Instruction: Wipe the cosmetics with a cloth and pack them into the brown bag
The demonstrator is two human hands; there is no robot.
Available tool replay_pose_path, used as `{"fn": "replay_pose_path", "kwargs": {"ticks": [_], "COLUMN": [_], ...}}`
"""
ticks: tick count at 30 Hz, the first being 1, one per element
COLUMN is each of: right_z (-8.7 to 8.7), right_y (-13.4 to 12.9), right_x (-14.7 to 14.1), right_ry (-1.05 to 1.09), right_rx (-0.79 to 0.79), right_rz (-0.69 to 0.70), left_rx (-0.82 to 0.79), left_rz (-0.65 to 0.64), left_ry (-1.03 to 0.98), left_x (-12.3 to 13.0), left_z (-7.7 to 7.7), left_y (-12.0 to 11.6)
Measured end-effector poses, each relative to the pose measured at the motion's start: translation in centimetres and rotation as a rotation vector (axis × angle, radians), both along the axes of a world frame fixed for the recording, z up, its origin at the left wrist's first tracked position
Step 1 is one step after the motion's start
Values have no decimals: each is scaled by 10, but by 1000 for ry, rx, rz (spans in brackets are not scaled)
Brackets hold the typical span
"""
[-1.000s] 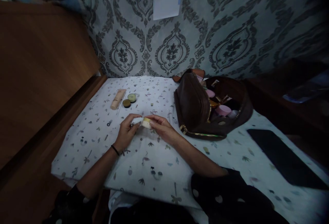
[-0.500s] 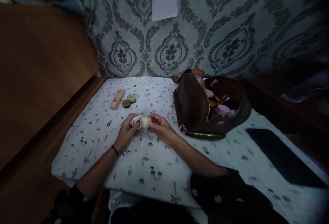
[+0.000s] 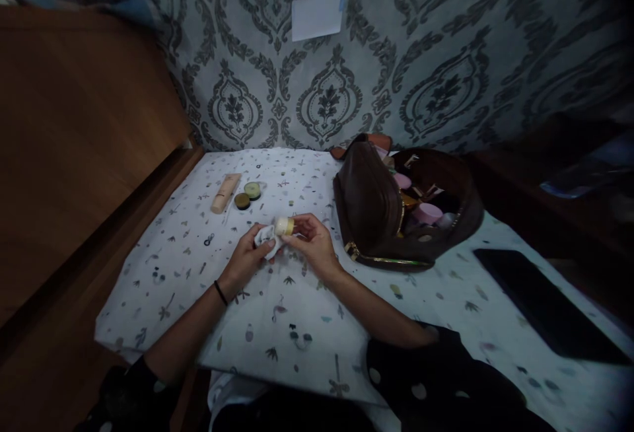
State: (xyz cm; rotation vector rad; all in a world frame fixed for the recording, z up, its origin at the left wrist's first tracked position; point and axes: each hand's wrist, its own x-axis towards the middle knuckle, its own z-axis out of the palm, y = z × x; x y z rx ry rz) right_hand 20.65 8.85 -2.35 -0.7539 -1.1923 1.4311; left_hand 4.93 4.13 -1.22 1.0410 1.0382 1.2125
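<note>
A small cream-coloured container with a yellow band (image 3: 283, 226) is pinched between the fingertips of my right hand (image 3: 316, 244). My left hand (image 3: 246, 253), with a black band on the wrist, is closed on a white cloth (image 3: 266, 240). The cloth touches the lower left side of the container. Beyond my hands, on the patterned white sheet (image 3: 183, 260), lie a beige tube (image 3: 226, 193), a small jar with a dark gold top (image 3: 242, 201) and a round pale green one (image 3: 252, 189).
An open brown bag (image 3: 366, 201) holding pink and other small items stands to the right. A flat black object (image 3: 545, 303) lies at the far right. Wooden furniture (image 3: 89, 102) borders the left, and a patterned wall rises behind.
The container in my right hand has tilted and shifted slightly up and right, so its yellow band shows more. My left hand has moved slightly with the cloth, more of which shows.
</note>
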Motion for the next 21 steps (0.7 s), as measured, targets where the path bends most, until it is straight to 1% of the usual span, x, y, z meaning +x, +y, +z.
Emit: {"fn": "replay_pose_path", "kwargs": {"ticks": [4,8,11,15,18,21], "right_z": [2,0,-5,-10,-8,-3], "right_y": [-1,1,6,9,7,5], "right_x": [2,5,5,4,4,5], "right_ry": [-134,-222,-201,-108,-20,14], "right_rx": [79,117,88,13,-24,-37], "right_rz": [-97,-86,-33,126,226,261], "left_rx": [52,88,73,44,36,-2], "left_rz": [15,67,110,158,176,170], "left_ry": [65,148,193,191,179,156], "left_x": [-2,-6,-8,-10,-9,-4], "left_z": [-3,-5,-1,5,7,7], "left_y": [0,-1,-1,-3,-6,-6]}}
